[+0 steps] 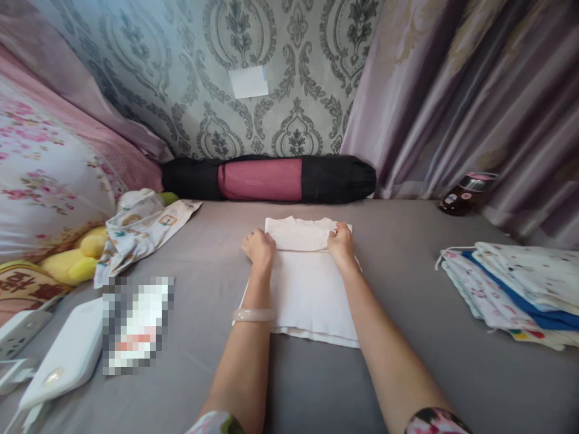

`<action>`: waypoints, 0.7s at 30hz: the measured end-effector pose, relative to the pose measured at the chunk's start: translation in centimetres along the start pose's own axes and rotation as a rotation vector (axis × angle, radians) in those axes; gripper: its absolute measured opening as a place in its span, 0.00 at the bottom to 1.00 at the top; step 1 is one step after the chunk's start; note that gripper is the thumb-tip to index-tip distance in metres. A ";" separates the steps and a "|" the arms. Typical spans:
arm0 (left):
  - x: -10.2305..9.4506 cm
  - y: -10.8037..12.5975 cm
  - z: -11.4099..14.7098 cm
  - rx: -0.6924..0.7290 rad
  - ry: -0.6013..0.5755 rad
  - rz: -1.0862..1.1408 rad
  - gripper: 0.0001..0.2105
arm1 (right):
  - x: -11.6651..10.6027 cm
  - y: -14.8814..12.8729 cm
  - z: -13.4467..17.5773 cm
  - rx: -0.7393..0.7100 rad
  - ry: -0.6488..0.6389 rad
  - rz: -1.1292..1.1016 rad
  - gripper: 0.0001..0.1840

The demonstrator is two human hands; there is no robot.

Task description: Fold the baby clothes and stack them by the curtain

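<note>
A pale, nearly white shirt-like garment (312, 289) lies flat on the grey bed sheet (199, 337), its far part doubled over into a band. My left hand (259, 246) is at the left end of that band, fingers curled and closed on the cloth's edge. At the right end, my right hand (341, 243) pinches the cloth between thumb and fingers. A pale bangle (254, 314) circles my left wrist. My forearms hide parts of the garment's side edges.
A stack of folded clothes (515, 289) lies at right, a dark flask (465, 193) behind it. Along the wall rests a black-and-pink roll (262, 179). To the left are a printed cloth (149, 232), yellow plush (72, 265), a white device (67, 355) and a power strip (20, 331).
</note>
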State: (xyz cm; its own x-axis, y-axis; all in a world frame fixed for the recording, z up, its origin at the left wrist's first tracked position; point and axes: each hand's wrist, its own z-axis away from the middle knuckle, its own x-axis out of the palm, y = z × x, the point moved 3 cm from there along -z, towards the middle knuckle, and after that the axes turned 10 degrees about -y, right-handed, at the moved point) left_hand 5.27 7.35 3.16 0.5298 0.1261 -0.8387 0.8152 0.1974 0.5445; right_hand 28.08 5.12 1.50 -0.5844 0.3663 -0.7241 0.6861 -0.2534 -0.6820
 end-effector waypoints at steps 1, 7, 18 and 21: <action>0.1 0.8 0.2 0.062 0.014 -0.007 0.11 | 0.0 -0.6 0.4 -0.052 0.014 0.043 0.22; 3.1 4.6 1.7 0.566 -0.160 -0.021 0.16 | 2.3 -4.2 2.9 -0.426 -0.220 0.218 0.23; 5.3 3.0 1.6 0.516 -0.220 -0.200 0.20 | 4.0 -3.8 4.0 -0.431 -0.325 0.360 0.24; 5.4 2.9 1.2 0.495 -0.156 -0.282 0.21 | 3.8 -3.4 4.0 -0.397 -0.235 0.399 0.25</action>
State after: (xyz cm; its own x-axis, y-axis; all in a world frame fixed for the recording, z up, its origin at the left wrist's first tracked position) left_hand 10.73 7.48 0.22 0.2746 -0.0170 -0.9614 0.9219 -0.2795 0.2682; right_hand 21.82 3.82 0.68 -0.2976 0.0925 -0.9502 0.9546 0.0391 -0.2952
